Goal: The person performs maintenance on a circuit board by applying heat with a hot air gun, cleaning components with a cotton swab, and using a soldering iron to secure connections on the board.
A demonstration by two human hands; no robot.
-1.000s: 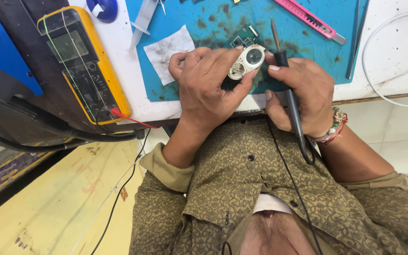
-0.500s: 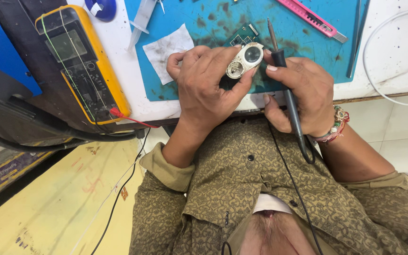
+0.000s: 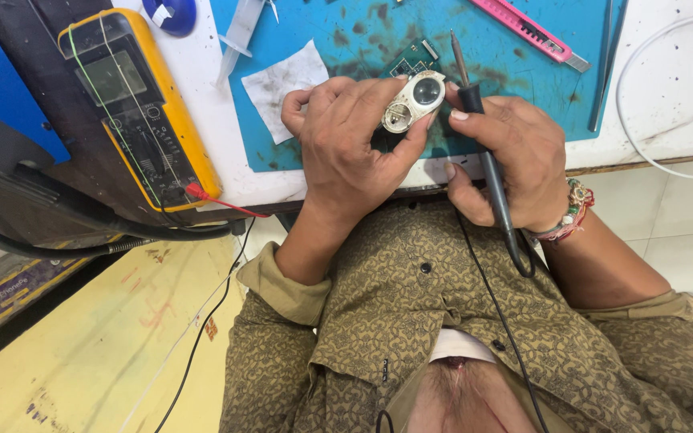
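The left hand (image 3: pixel 354 136) is pinching a small silver oval gadget (image 3: pixel 413 101) between thumb and fingers, holding it just above the blue mat (image 3: pixel 515 72). The right hand (image 3: pixel 515 160) is wrapping tightly around a black soldering iron (image 3: pixel 487 152), with its thin tip pointing up past the gadget. A little green board (image 3: pixel 411 60) is peeking out just behind the gadget. I think the person is lining things up to touch the tip to a joint, and that calls for a slow, steady hand. I cannot tell what spot the tip is aiming at. The fingers are hiding most of the board. A yellow meter (image 3: pixel 134 104) is sitting off to the left.
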